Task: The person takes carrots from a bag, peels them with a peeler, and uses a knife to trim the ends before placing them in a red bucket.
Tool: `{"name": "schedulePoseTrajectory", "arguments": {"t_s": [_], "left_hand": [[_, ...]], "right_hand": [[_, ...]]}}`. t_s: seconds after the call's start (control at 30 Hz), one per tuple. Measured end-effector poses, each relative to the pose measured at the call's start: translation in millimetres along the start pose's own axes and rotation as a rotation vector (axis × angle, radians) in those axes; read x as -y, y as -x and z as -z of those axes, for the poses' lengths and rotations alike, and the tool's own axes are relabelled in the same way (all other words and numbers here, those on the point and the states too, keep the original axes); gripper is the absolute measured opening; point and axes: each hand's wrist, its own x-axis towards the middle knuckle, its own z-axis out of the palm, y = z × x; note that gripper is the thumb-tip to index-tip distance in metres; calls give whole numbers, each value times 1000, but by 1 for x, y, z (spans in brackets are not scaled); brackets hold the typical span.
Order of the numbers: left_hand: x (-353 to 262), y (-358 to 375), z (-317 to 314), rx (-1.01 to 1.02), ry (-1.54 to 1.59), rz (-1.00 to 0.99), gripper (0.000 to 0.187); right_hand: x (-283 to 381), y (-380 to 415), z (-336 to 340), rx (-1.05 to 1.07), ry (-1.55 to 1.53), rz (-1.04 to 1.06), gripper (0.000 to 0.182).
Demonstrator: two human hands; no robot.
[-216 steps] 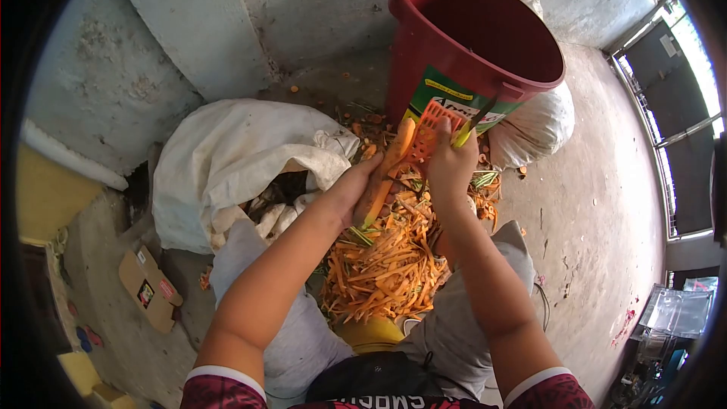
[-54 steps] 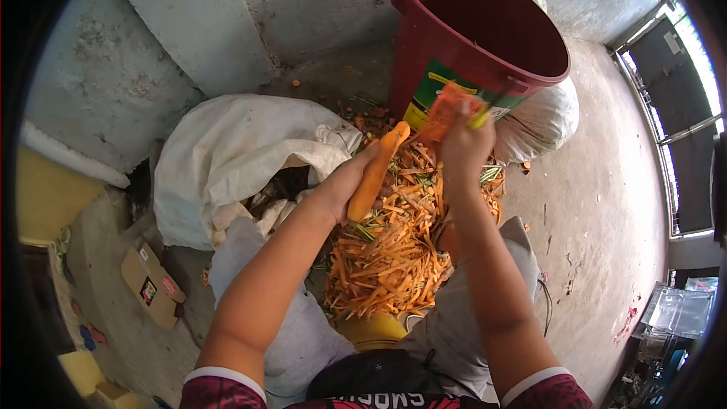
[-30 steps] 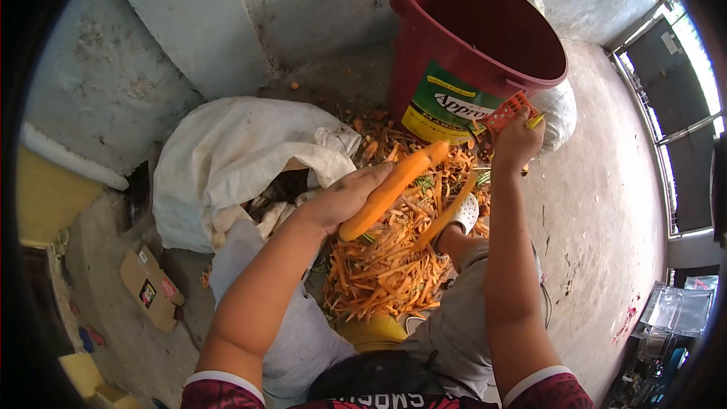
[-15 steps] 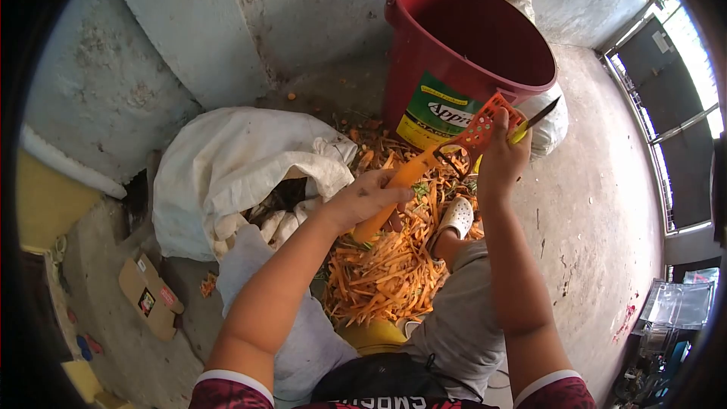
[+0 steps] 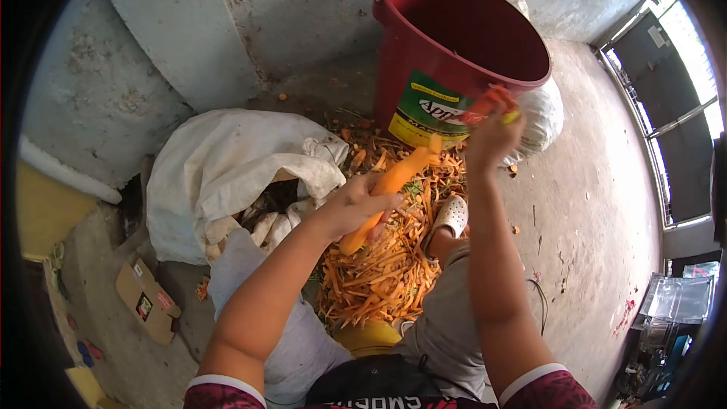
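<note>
My left hand [image 5: 360, 206] is wrapped round a peeled orange carrot [image 5: 394, 178], which slants up and to the right over a heap of orange peelings [image 5: 379, 280]. My right hand [image 5: 494, 136] is closed on a red peeler [image 5: 488, 104], blurred by motion, in front of the label of the large red bin [image 5: 386, 60]. A bit of yellow shows beside the peeler at my fingers; the dark blade is not visible now. The peeler and carrot are apart. The inside of the bin looks dark.
A white sack [image 5: 219, 167] lies open left of the peelings. Another white sack [image 5: 541, 121] stands behind the bin. A flattened cardboard box [image 5: 148, 301] is on the floor at left. My foot in a white clog [image 5: 451, 217] rests beside the heap.
My right hand has moved slightly left, and the peeler has come away from the carrot's tip. The carrot stays in my left hand. The view has shifted slightly.
</note>
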Motion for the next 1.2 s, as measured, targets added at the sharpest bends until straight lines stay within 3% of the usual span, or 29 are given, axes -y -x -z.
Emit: {"name": "schedulePoseTrajectory", "arguments": {"t_s": [0.1,0.13,0.2,0.33,0.47,0.57,0.6,0.73,0.93,1.2], "left_hand": [[4,4,5,-28,-51,-11,18],[6,3,7,-53,-77,-12,18],[8,-3,9,-72,-137,-24,20],[5,-9,8,-149,-251,-108,27],[9,-21,24,-241,-434,-265,31],[2,-20,34,-347,-599,-313,31],[-1,-18,36,-400,-702,-369,29],[-5,-18,45,-595,-1102,-505,25],[-6,-21,47,-712,-1172,-536,22],[-4,-23,43,-715,-1172,-560,21]], "right_hand": [[19,-16,14,-49,-168,-211,21],[28,-9,15,46,-270,-243,19],[25,12,4,165,-202,-31,18],[50,51,1,322,-126,99,18],[29,44,-4,579,-343,-191,15],[29,41,1,863,-234,-99,13],[30,45,2,1001,-292,-197,15],[51,56,10,1198,179,-108,18],[41,72,9,1248,199,37,21],[39,82,6,1322,230,-20,19]]}}
